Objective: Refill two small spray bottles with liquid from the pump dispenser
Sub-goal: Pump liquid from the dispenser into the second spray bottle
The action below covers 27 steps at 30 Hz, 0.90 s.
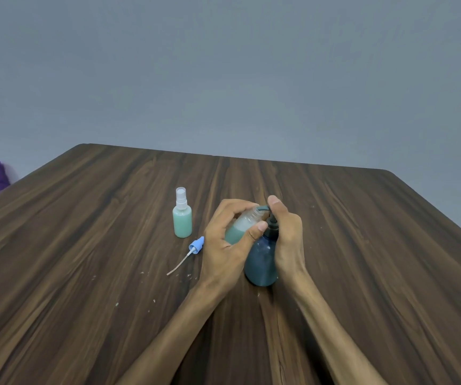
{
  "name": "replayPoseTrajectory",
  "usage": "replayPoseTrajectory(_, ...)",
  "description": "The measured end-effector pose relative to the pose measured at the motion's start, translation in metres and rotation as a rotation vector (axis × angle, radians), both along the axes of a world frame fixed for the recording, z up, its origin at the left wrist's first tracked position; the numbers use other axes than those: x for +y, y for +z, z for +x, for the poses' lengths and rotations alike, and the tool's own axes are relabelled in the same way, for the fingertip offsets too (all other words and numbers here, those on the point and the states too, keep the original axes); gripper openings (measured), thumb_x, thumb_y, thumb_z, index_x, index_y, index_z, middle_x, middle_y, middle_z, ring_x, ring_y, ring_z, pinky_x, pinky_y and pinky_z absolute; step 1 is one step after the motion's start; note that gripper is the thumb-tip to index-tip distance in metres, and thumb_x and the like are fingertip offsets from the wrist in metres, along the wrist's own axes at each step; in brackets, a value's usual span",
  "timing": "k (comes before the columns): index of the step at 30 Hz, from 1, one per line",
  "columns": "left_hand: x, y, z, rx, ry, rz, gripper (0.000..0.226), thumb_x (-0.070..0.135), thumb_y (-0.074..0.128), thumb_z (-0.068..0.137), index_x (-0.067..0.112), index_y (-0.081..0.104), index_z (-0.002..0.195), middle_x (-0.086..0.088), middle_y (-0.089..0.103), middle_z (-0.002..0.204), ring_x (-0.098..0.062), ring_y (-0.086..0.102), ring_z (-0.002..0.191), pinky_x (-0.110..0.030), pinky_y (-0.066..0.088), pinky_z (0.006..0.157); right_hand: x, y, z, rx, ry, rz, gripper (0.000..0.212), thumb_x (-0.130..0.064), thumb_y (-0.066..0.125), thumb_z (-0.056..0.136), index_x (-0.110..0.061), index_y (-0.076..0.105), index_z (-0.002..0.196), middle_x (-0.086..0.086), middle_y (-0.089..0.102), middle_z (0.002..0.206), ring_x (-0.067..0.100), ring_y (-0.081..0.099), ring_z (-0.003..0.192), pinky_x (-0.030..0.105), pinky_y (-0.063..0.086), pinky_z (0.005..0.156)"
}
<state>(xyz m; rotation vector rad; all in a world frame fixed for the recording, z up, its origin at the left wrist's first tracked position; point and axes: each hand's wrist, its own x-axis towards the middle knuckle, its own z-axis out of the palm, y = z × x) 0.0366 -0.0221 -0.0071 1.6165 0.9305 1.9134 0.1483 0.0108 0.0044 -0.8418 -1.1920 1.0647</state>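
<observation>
From the head view, the pump dispenser, a dark blue bottle, stands on the wooden table and serves as the landmark. The left hand curls its fingers and thumb round an uncapped spray bottle, tilted with its open neck up against the dispenser's spout; it looks roughly half full of green liquid. The right hand wraps the dispenser's neck, thumb raised above the pump head.

Left of the dispenser, well apart, stands the second spray bottle, capped and nearly full. Nearer the dispenser, just left of the left hand, lies a blue spray cap with its dip tube trailing toward the viewer.

The risk, as I judge it: the neck is narrow, so if it slips off the spout during a press, liquid runs over the fingers and table. A hard press could also tip the dispenser. Whitish flecks already dot the table near it.
</observation>
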Motion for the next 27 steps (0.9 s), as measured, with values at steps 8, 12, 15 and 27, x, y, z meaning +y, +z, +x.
replayPoseTrajectory(8,0.0026,-0.0036,-0.0009,-0.04,-0.019,-0.036,0.022,0.01,0.077,0.091,0.011,0.071,0.113,-0.001,0.071,0.109,-0.026,0.071,0.106,-0.033,0.058,0.092,0.0027,-0.0004,0.0003,-0.07,-0.051,0.032,0.054,-0.046,0.054,0.096,0.0,0.066,0.07,0.028,0.064,0.07,0.037,0.062,0.068,0.049,0.05,0.062)
replayPoseTrajectory(12,0.002,-0.0037,0.0009,-0.055,-0.017,-0.033,0.023,0.007,0.078,0.09,0.01,0.071,0.112,-0.003,0.072,0.108,-0.024,0.071,0.105,-0.03,0.057,0.091,0.0014,0.0031,-0.0006,-0.104,-0.077,0.004,0.049,-0.045,0.055,0.089,-0.003,0.065,0.065,0.021,0.064,0.065,0.033,0.06,0.067,0.046,0.049,0.06)
replayPoseTrajectory(15,0.0023,-0.0051,-0.0009,-0.045,-0.016,-0.029,0.023,0.009,0.079,0.089,0.008,0.071,0.111,-0.003,0.072,0.107,-0.025,0.071,0.104,-0.033,0.058,0.091,0.0019,0.0035,-0.0011,-0.097,-0.099,0.005,0.045,-0.041,0.056,0.087,-0.003,0.062,0.063,0.017,0.064,0.061,0.039,0.058,0.065,0.046,0.048,0.059)
replayPoseTrajectory(27,0.0028,-0.0044,0.0001,-0.066,-0.015,-0.036,0.025,0.008,0.08,0.089,0.005,0.07,0.112,-0.005,0.071,0.108,-0.021,0.071,0.104,-0.028,0.057,0.09,-0.0013,0.0028,-0.0013,-0.1,-0.042,0.041,0.067,-0.056,0.052,0.086,0.008,0.062,0.07,0.032,0.062,0.068,0.034,0.059,0.063,0.042,0.048,0.058)
